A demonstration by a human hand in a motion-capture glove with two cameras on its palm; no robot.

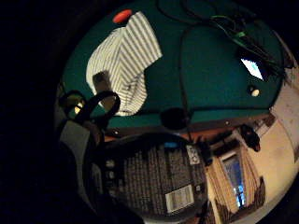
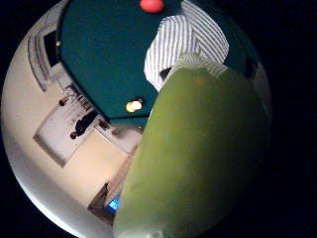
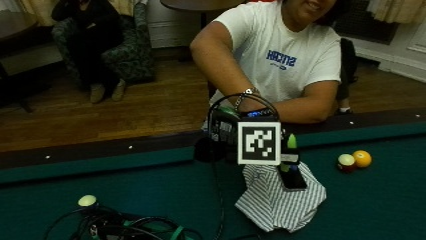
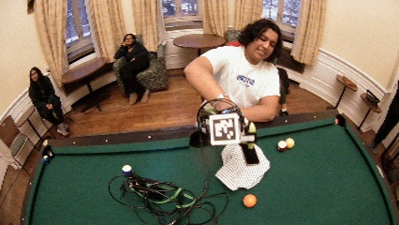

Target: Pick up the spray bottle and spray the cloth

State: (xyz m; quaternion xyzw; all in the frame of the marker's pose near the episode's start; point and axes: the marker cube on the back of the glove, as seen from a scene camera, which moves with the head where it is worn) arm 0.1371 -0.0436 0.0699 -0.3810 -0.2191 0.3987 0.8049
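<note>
In the outside view my gloved right hand (image 3: 223,131) holds the spray bottle (image 3: 291,142) up off the green felt, mostly hidden behind the marker. The bottle's green body (image 2: 198,153) and black printed label (image 1: 154,177) fill the palm views. Its dark end (image 3: 293,176) hangs tilted just over the striped cloth (image 3: 279,205), which lies crumpled on the felt below the hand. The cloth (image 1: 124,60) also shows in both palm views (image 2: 190,34). The person's bare left forearm (image 3: 303,112) rests along the table's rail.
Two billiard balls (image 3: 354,160) lie to the right of the cloth, and an orange ball (image 4: 249,200) sits on its near side. A tangle of cables (image 3: 120,227) and a white ball (image 3: 87,200) lie left. The wooden rail (image 3: 100,150) runs behind.
</note>
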